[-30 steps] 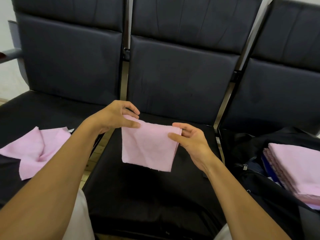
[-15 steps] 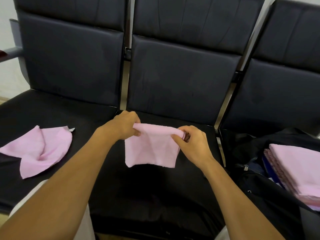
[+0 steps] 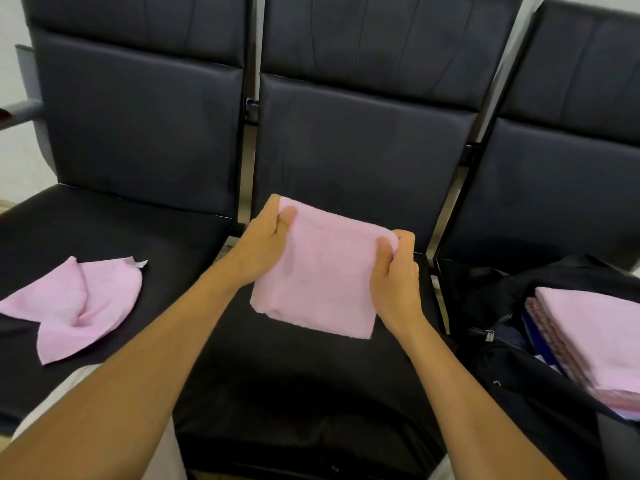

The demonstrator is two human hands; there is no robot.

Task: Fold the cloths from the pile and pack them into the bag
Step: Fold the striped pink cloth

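At frame centre the left hand (image 3: pixel 266 244) and right hand (image 3: pixel 394 275) pinch a folded pink cloth (image 3: pixel 322 275) with curled fingers (image 3: pixel 287 214), nearly ready for the stack (image 3: pixel 595 327) in the black bag (image 3: pixel 519 386) at right, while one unfolded cloth (image 3: pixel 79 306) waits at left.

Held cloth (image 3: pixel 318 275): pink, soft terry-like fabric, matt, with a slightly fuzzy nap.
Loose cloth (image 3: pixel 74 308), on the left seat: the same pink matt fabric, creased, with a small white tag at its far corner.
Folded stack (image 3: pixel 595 337), right: pink matt cloth in layers, the edges looking soft and a little frayed.
Bag (image 3: pixel 540 403), right: black woven fabric, dull finish, with a small metal zip pull.
Seats (image 3: pixel 311 386): black leather-like padding, smooth, faint sheen, fine wrinkles on the backrests.
Seat frame (image 3: pixel 246 161): dark metal bars between the backrests, slightly glossy.
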